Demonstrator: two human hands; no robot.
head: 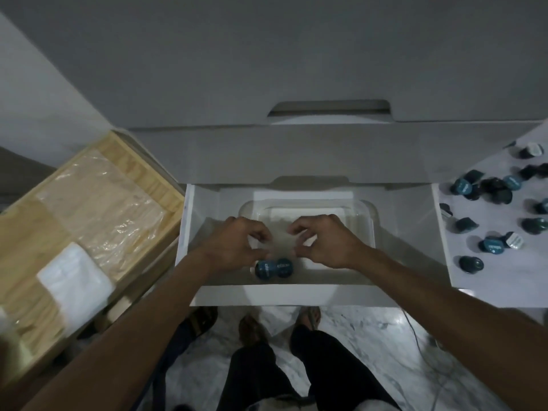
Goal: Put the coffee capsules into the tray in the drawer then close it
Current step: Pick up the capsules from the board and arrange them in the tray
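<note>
Both grips, left hand [237, 241] and right hand [323, 241], curled over the clear tray [363, 209] in the open drawer [415, 221]; pinching something or not: cannot tell. Two teal capsules [273, 268] already inside, near the front, probably just released. More capsules [492, 191] scattered on the worktop [504, 280] at right, within reach. Lid writing blurred, not readable.

1. A wooden crate [89, 209] sits at the left.
2. Clear plastic film [112, 209] lies across the crate's top.
3. A white folded cloth [74, 280] rests on the crate's near part.
4. Marbled floor [370, 336] spreads right of the crate, lower down.
5. A thin cable [415, 330] trails over that floor.
</note>
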